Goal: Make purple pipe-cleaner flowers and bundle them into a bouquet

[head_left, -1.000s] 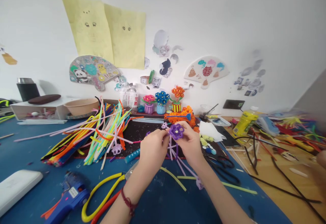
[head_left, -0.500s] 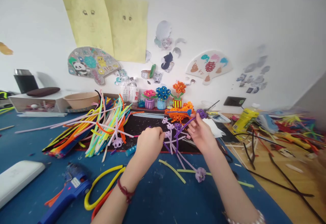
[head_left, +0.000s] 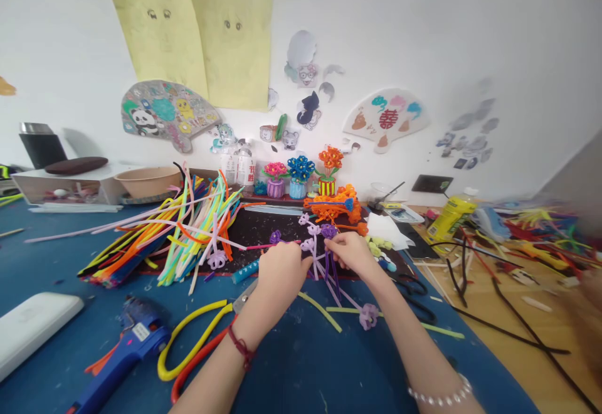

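Tangles seemed likely if right hand, pinching that purple pipe-cleaner flower, yanked carelessly; couldn't tell what left hand held.

Forearms angle inward, left hand curled, right hand with fingers bent.

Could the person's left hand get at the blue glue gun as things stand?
Probably yes: the glue gun lies uncovered, left of the left hand. The tool with yellow and red handles is between them, but lies low, so passing over it looks feasible.
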`<state>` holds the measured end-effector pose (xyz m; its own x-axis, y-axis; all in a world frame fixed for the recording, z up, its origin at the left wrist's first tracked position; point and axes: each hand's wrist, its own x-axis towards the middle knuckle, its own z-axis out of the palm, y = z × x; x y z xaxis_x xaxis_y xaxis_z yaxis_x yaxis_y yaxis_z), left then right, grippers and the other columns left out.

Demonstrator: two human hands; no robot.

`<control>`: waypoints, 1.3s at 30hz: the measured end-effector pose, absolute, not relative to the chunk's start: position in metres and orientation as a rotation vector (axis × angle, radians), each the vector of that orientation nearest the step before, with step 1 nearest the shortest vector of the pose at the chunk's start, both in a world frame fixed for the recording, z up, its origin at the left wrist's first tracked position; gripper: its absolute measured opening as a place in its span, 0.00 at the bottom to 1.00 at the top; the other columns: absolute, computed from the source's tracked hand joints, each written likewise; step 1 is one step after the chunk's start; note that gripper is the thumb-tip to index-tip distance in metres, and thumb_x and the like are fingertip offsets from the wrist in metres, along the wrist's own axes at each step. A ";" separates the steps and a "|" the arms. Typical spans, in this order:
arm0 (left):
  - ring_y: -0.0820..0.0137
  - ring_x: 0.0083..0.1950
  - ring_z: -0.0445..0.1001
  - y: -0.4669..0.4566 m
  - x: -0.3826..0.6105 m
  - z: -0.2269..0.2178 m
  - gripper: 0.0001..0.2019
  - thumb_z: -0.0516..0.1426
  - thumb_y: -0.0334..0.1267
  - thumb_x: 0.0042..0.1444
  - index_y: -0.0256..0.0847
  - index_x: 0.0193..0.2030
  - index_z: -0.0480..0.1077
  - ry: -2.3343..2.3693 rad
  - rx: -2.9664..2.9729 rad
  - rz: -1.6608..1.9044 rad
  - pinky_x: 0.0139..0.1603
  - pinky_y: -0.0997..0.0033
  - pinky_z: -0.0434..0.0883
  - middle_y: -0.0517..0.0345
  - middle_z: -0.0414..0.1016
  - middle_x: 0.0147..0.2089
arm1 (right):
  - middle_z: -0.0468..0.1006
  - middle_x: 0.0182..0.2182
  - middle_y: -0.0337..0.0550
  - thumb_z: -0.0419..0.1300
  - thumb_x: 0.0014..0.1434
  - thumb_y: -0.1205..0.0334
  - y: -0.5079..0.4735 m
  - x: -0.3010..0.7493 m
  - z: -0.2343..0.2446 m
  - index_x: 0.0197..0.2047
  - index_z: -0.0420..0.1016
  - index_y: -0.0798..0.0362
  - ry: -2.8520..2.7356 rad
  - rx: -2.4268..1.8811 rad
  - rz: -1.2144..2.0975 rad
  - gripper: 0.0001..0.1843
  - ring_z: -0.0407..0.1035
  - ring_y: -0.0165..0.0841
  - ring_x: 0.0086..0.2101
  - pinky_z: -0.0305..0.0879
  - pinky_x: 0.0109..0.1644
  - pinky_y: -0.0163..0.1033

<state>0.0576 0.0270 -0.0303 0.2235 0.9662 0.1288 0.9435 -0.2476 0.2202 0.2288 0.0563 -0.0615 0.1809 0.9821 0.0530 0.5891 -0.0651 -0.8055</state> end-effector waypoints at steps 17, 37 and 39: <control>0.55 0.39 0.77 0.007 0.076 -0.034 0.10 0.52 0.32 0.58 0.36 0.34 0.76 1.743 2.509 0.226 0.36 0.61 0.72 0.41 0.77 0.35 | 0.56 0.06 0.31 0.62 0.40 0.72 0.066 0.234 -0.074 0.07 0.57 0.51 -1.476 -1.824 0.637 0.20 0.53 0.25 0.14 0.45 0.22 0.34; 0.59 0.35 0.79 0.010 0.081 -0.041 0.11 0.51 0.24 0.55 0.34 0.30 0.73 1.847 2.564 0.297 0.32 0.66 0.73 0.45 0.77 0.29 | 0.79 0.24 0.41 0.66 0.45 0.67 0.052 0.223 -0.048 0.30 0.71 0.55 -0.965 -1.021 1.376 0.09 0.73 0.28 0.25 0.71 0.31 0.31; 0.59 0.34 0.79 0.008 0.081 -0.037 0.10 0.50 0.24 0.56 0.33 0.31 0.73 1.884 2.574 0.341 0.32 0.67 0.73 0.45 0.76 0.29 | 0.78 0.25 0.40 0.66 0.44 0.66 0.052 0.223 -0.048 0.32 0.71 0.54 -0.973 -0.983 1.384 0.10 0.72 0.26 0.23 0.67 0.28 0.29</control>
